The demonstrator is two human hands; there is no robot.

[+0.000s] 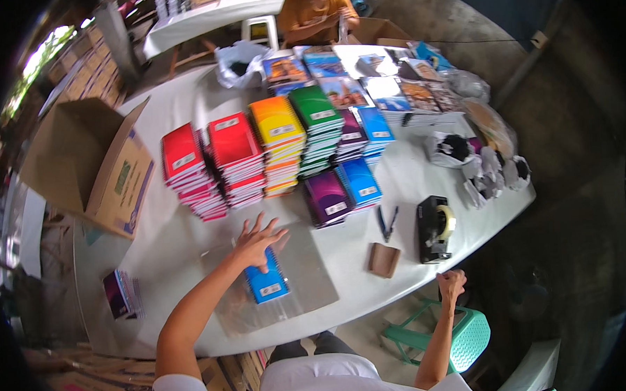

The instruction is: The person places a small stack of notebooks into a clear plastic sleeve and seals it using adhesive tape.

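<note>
My left hand has its fingers spread over the upper end of a blue spiral notebook, hiding part of it. Whether the palm touches the cover, I cannot tell. The notebook lies on clear plastic sheets or bags near the table's front edge. At the right, my right hand is closed just off that edge, below a black tape dispenser with a tape roll. Anything between its fingers is too small to make out. A brown square piece and dark-handled scissors lie left of the dispenser.
Stacks of red, yellow, green, purple and blue notebooks stand beyond my left hand. An open carton is at the left, near a small notebook pile. A green stool stands at the right. Another person sits opposite.
</note>
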